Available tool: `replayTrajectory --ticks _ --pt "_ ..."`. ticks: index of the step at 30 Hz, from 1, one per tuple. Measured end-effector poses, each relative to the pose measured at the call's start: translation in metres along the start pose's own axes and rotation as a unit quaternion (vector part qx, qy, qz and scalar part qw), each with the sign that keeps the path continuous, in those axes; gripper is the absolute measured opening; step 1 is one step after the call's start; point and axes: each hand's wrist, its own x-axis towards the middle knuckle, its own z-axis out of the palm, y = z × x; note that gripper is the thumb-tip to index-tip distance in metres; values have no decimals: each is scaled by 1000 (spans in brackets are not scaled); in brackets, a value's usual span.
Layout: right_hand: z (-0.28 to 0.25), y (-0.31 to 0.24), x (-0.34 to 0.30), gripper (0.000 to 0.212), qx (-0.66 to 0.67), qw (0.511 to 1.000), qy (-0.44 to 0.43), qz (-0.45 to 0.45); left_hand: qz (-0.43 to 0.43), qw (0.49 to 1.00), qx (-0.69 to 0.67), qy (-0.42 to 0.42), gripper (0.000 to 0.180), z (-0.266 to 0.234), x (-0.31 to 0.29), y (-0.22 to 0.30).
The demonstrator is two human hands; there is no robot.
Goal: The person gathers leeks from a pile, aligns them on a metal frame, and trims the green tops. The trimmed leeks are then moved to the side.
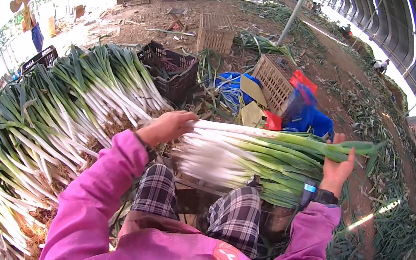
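A long green onion [252, 131] stretches sideways in front of me, along the far side of a neat stack of cleaned green onions [230, 159]. My left hand [166, 127] is closed round its white root end. At the leafy green end, my right hand [338, 165] grips it with curled fingers. The stack lies beyond my knees, white ends to the left and leaves to the right; what supports it is mostly hidden. Left of me spreads a large heap of untrimmed green onions [54, 119], with brown roots toward me and dark leaves pointing away.
A black crate [173, 76] stands beyond the heap. Farther right are a tan crate [215, 34], a tipped tan crate [274, 80] and blue plastic bags [308, 114]. Leaf scraps [394, 241] litter the ground at right. A metal pole [295, 14] rises at the back.
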Motion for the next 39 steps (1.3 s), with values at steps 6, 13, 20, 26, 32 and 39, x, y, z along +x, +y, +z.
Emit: replayTrajectory --ticks 6,13,20,26,32,39 --pt "-78 12 49 44 -111 988 96 38 -42 995 86 -20 19 89 71 -56" --pt "-91 71 47 29 -714 676 83 162 -169 957 139 -190 22 181 53 -163" --pt "-70 173 61 17 -795 483 -299 -210 -201 931 187 -240 21 162 56 -181" --pt "-109 206 67 26 -835 408 -361 -71 -244 900 154 -328 44 154 57 -174" --pt "-88 182 45 110 -849 320 -419 33 -112 937 98 -316 57 145 32 -147" --pt "-87 175 -7 92 -861 286 -421 -2 -127 946 71 -288 44 143 35 -149"
